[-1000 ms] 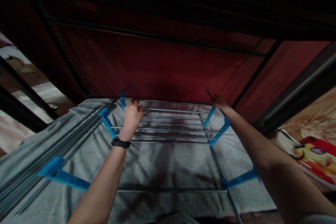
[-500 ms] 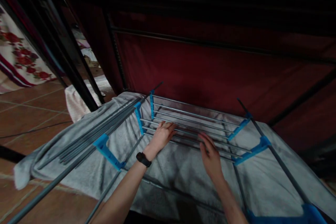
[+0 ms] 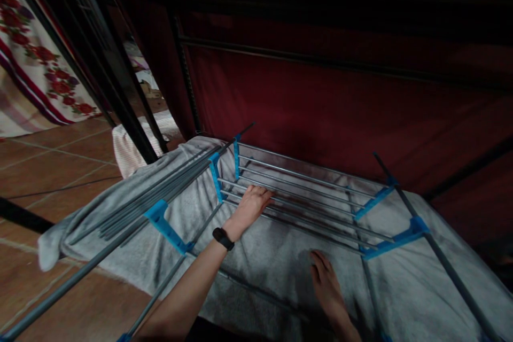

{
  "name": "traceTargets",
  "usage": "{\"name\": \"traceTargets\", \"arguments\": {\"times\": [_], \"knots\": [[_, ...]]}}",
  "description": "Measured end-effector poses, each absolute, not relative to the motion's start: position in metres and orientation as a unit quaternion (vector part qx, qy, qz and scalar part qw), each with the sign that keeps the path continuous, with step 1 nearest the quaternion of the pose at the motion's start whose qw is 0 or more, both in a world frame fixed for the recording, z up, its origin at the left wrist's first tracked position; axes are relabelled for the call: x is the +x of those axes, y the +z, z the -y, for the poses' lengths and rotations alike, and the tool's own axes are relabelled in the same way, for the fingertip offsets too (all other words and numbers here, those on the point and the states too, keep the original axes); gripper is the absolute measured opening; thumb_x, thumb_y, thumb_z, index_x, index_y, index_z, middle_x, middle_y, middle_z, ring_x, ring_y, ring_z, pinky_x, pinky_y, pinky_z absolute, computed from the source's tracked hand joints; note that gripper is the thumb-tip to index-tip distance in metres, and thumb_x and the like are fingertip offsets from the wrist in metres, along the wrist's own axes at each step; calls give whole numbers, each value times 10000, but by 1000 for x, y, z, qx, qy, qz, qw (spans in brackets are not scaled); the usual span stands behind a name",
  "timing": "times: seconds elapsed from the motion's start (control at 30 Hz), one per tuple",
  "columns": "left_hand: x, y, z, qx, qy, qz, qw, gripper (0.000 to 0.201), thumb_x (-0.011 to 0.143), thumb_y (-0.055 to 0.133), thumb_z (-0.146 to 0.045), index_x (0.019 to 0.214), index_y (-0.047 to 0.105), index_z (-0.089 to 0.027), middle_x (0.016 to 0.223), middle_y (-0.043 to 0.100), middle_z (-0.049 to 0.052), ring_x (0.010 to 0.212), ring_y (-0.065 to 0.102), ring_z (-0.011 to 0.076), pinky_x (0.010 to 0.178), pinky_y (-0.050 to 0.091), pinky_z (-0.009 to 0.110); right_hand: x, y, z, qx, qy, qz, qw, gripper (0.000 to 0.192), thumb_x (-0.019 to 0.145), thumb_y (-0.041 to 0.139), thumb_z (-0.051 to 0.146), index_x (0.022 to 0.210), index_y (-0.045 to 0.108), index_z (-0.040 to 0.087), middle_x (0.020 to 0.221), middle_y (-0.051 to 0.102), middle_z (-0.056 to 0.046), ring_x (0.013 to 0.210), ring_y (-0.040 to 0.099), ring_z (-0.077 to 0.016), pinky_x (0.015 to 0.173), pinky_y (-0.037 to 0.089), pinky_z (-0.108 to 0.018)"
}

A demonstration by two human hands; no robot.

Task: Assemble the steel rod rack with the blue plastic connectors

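Note:
A grey towel [image 3: 404, 288] lies spread over a metal drying rack [image 3: 304, 192] with blue plastic joints. My left hand [image 3: 250, 206], a black band on its wrist, rests flat where the towel's far edge meets the bare rods. My right hand [image 3: 326, 283] lies palm down on the towel, nearer to me, fingers apart. Neither hand holds anything. The rack's left wing [image 3: 160, 192] slopes down with the towel draped under it.
A dark red fabric wall [image 3: 320, 101] with black frame poles stands right behind the rack. At the left are a tiled floor [image 3: 52, 165], a floral cloth [image 3: 32, 64] and a striped cloth [image 3: 124, 149] past a black post.
My right hand has pulled back from the rack's rods toward me and now lies on the towel. The left hand has stayed at the rods. The view has shifted slightly right.

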State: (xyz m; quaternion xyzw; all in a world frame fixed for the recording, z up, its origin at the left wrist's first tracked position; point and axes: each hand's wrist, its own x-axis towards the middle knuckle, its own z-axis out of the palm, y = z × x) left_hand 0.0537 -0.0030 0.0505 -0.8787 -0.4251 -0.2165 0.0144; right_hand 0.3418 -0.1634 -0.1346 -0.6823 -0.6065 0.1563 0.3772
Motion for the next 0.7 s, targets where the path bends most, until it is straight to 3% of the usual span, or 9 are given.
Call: {"name": "traceTargets", "arguments": {"times": [0.17, 0.47, 0.57, 0.7], "knots": [[54, 51, 4, -877, -205, 434, 16, 213, 1025, 485, -314, 988, 664, -204, 962, 650, 70, 900, 577, 217, 845, 400, 369, 350, -120, 144, -709, 195, 549, 396, 399, 858, 442, 432, 1016, 743, 223, 1120, 721, -135, 1085, 692, -330, 989, 546, -491], [55, 45, 6, -872, -229, 432, 17, 261, 1039, 435, -337, 1048, 660, -205, 971, 651, 75, 946, 599, 224, 929, 445, 395, 354, -116, 134, -730, 194, 543, 367, 375, 847, 429, 420, 1000, 716, 232, 1050, 733, -112, 996, 707, -290, 906, 540, -435], [56, 39, 11, -861, -281, 422, 29, 274, 1029, 460, -328, 1180, 647, -196, 1146, 656, 105, 1132, 588, 247, 1045, 443, 440, 356, -117, 135, -731, 190, 554, 351, 380, 849, 419, 427, 997, 713, 237, 1048, 736, -116, 962, 714, -299, 873, 542, -435], [52, 22, 28, -818, -350, 454, 47, 373, 1013, 481, -257, 1373, 562, -207, 1439, 537, 155, 1397, 453, 286, 1153, 399, 529, 353, -115, 138, -737, 166, 562, 336, 381, 861, 401, 417, 1023, 707, 257, 1074, 731, -117, 926, 714, -303, 818, 542, -431]]}}
